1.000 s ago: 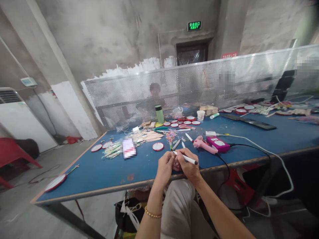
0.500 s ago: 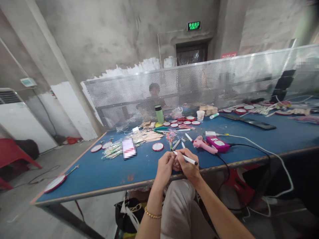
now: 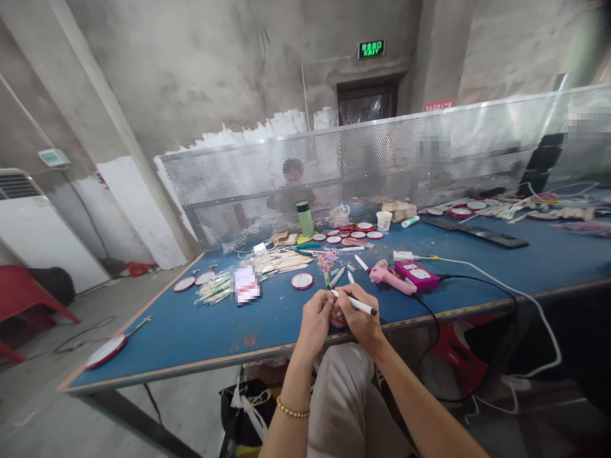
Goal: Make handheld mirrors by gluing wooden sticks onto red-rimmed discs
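At the table's front edge, my right hand (image 3: 361, 312) is closed around a white marker pen (image 3: 359, 303) with a black rear end, its tip pointing left. My left hand (image 3: 316, 318) is closed just beside it, pinching a narrow stick (image 3: 327, 277) that shows green near its upper part. The marker's tip is at the stick, but whether they touch I cannot tell. Fingers hide the stick's lower end. Just beyond my hands lie a grey marker (image 3: 338, 276) and a pile of coloured loops (image 3: 328, 259). A round white disc with a red rim (image 3: 302, 280) lies to the left.
A pink glue gun (image 3: 392, 278) and a magenta box (image 3: 417, 276) with cables lie to the right. On the left are a phone (image 3: 247, 284), wooden sticks (image 3: 286, 259) and a red-rimmed disc on a stick (image 3: 105, 352). A green bottle (image 3: 305, 220) stands before the perforated screen (image 3: 238, 172).
The marker's rear end has shifted slightly left and down in my right hand. My left hand stays in place. A person behind the screen has moved a little.
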